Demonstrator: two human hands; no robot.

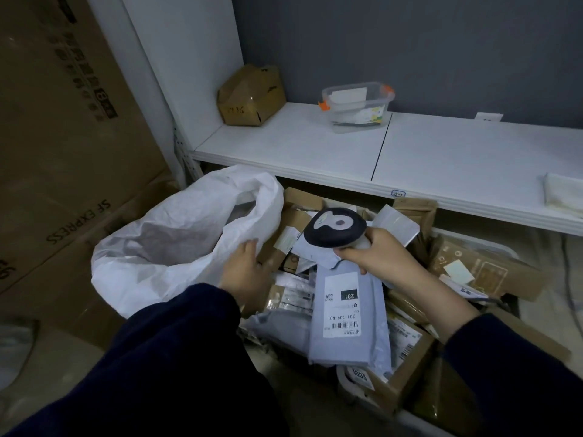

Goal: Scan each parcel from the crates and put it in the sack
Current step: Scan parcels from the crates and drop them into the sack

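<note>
— What took up the most room?

— Tall brown cardboard cartons (63,152) stood on the left, and a long white shelf (441,159) ran across the back. Below it, a white woven sack (176,247) gaped open beside a heap of brown and grey parcels (407,326).

— And the parcel on top?

— A grey-blue plastic mailer (347,310) lay label-up on the heap, just under the right hand (378,257).

— The hands?

— The left hand (246,269) rested at the sack's rim, fingers fairly straight, its grip wide and holding nothing. The right hand's grip was wrapped round the handle of a black-and-grey handheld scanner (331,228), head tipped towards the heap.

— Anything on the shelf?

— A small brown cardboard box (250,96) and a clear plastic tub (356,105), well apart.
</note>
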